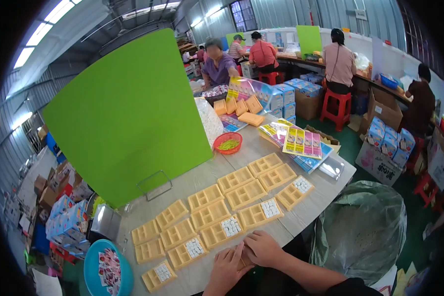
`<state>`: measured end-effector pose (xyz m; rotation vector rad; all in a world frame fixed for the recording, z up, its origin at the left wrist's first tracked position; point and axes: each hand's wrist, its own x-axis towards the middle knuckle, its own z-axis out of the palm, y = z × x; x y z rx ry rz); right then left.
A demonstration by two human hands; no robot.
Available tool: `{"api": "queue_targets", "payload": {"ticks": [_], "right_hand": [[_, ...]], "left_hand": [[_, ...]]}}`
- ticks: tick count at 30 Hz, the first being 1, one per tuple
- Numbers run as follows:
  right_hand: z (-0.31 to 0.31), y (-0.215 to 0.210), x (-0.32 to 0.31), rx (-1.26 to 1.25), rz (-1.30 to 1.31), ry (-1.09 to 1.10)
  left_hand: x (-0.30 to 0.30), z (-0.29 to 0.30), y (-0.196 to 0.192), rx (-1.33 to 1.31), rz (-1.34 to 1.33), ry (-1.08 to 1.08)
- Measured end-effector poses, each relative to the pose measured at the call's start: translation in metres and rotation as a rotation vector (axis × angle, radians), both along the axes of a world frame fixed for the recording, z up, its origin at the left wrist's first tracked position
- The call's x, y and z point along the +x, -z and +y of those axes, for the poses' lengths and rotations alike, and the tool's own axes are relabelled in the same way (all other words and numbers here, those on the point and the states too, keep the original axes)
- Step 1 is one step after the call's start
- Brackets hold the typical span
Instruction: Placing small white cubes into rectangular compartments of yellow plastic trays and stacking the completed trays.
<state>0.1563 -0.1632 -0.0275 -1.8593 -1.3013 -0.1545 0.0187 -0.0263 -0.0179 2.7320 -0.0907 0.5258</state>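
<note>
At the table's near edge my left hand (226, 266) and my right hand (264, 249) meet, fingers curled against each other. A small brownish thing shows partly between them; the fingers hide most of it, so its kind is unclear. Just beyond lie rows of pale yellow compartment trays (206, 197). In the nearest row, each tray has small white pieces (231, 226) filling one compartment. The nearest tray (217, 240) lies just beyond my left hand. The trays farther back show bare compartments.
A green divider panel (133, 113) stands along the table's left. A red basket (228, 143) holds yellow-green pieces; printed sheets (303, 143) lie at the far right. A teal tub (91, 269) of packets and a bag-lined bin (360, 222) flank the table. A person in purple (219, 69) works opposite.
</note>
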Motion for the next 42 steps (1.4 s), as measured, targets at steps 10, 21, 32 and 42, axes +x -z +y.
{"api": "queue_targets", "payload": {"ticks": [10, 21, 32, 42], "right_hand": [[-0.005, -0.002, 0.004, -0.037, 0.039, -0.039], [-0.009, -0.005, 0.003, 0.052, -0.036, -0.130], [-0.001, -0.009, 0.004, -0.168, -0.064, -0.175], [0.001, -0.004, 0.000, -0.101, -0.095, -0.115]], "left_hand": [[0.004, 0.001, 0.000, -0.099, 0.031, -0.056], [-0.002, 0.004, 0.007, -0.102, 0.038, -0.081], [-0.001, 0.004, -0.004, -0.109, 0.045, -0.110], [0.002, 0.006, -0.006, -0.086, 0.039, -0.086]]}}
